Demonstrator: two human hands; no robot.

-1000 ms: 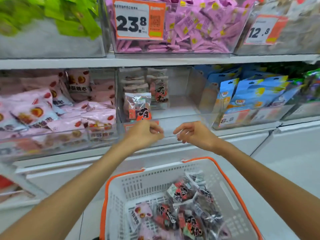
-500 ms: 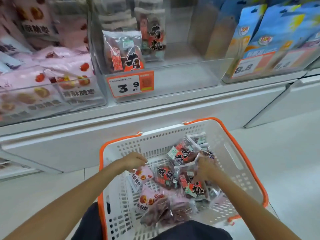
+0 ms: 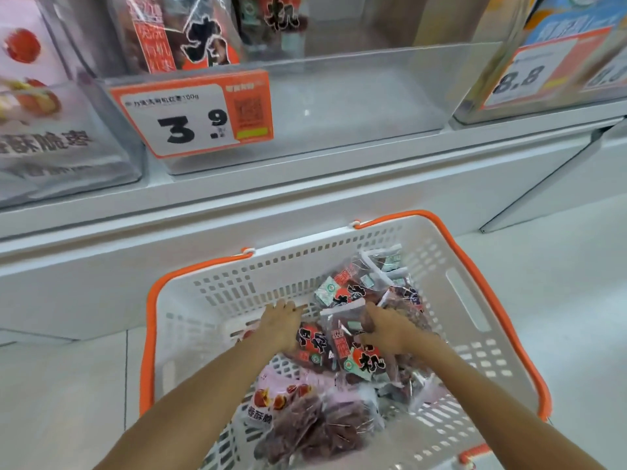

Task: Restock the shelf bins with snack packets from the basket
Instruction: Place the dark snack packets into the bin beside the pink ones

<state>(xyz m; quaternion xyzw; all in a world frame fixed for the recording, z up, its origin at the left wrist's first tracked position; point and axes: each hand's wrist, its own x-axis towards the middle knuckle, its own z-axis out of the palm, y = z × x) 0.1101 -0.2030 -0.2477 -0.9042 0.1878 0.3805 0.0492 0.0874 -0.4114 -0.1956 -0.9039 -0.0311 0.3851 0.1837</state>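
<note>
Both hands inside white basket [image 3: 468, 300] with orange rim. Right hand [image 3: 390, 330] curled round the edge of a clear red-date packet [image 3: 359, 351] — lifted slightly off the pile. Left hand [image 3: 281, 323] fingers reach down onto a neighbouring packet [image 3: 312, 344]; grip cannot be told. Far side: clear shelf bin [image 3: 356, 106], price tag [image 3: 200, 113] "3.9" — mostly bare floor, few packets at its left.

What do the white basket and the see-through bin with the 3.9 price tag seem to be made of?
White slotted basket with orange rim: likely moulded plastic, matte, judging by its punched slots. Clear shelf bin: probably acrylic or similar plastic, glossy; packets show through its walls.
</note>
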